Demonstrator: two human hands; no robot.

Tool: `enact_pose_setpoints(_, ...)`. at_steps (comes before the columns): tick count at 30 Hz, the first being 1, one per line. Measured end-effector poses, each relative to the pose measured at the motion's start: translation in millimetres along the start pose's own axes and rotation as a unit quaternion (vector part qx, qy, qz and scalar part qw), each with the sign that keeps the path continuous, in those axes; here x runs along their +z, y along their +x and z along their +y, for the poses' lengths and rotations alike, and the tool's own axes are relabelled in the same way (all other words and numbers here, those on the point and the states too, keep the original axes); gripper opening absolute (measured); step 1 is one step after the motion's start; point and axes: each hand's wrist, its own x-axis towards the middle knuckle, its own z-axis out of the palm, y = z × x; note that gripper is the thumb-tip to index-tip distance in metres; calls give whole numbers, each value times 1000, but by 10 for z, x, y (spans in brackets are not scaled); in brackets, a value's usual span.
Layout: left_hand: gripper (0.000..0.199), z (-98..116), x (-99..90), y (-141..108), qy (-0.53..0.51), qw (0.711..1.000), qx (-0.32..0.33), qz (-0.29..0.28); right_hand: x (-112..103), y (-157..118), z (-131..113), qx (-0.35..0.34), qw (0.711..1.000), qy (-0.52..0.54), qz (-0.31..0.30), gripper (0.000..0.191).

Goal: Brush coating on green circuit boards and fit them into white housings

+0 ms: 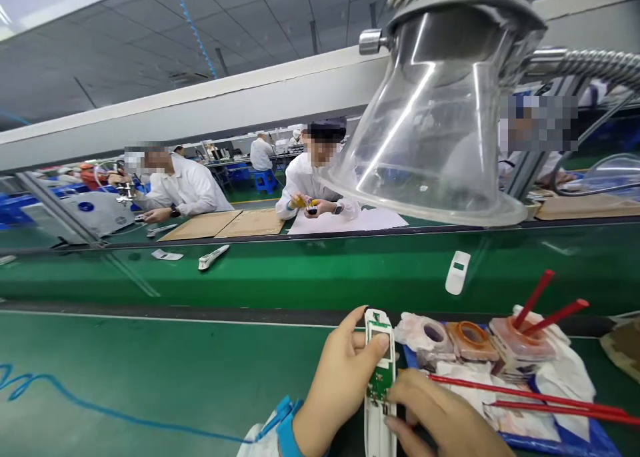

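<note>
In the lower middle of the head view, a long white device housing (373, 422) lies opened up, with a green circuit board (384, 378) showing inside it. My left hand (345, 370) is closed around its upper part, the thumb across the board. At the lower right edge, near the board's end, my right hand (435, 410) has its fingers bent and pinching at the housing. Any small part between those fingertips is hidden. A blue wrist strap (289, 436) with a coiled cord circles my left wrist.
Right of my hands, a blue tray (590, 444) bears orange-lidded jars (470, 337), tissues and red brushes (540, 389). A clear extraction hood (430, 137) hangs above. White housing parts (457, 272) lie on the green conveyor belt (320, 274). Co-workers (320, 170) sit beyond.
</note>
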Motion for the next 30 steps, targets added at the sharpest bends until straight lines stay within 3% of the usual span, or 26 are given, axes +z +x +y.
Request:
enact_pose_setpoints(3,64,55,-11,21,-50,998,29,23,-128,52,-19,78,991,67,83,7)
enact_pose_setpoints(5,62,97,-26,44,-75,995,53,32,-191,88,-34,89,985,80,125,6)
enact_pose_setpoints(7,59,124,-41,69,-76,994,68,40,-221,124,-49,87,984,89,129,9)
enact_pose_setpoints(12,58,98,-55,78,-34,996,73,40,-179,245,-87,48,992,80,87,11)
enact_pose_setpoints(19,64,52,-48,66,26,995,84,49,-125,341,-129,-15,998,-59,18,18)
enact_pose_setpoints(26,62,18,-49,96,69,996,54,13,-162,315,-193,-78,967,-234,-63,24)
enact_pose_setpoints(30,61,32,-42,108,81,996,33,11,-136,357,-212,-89,956,-267,-78,23)
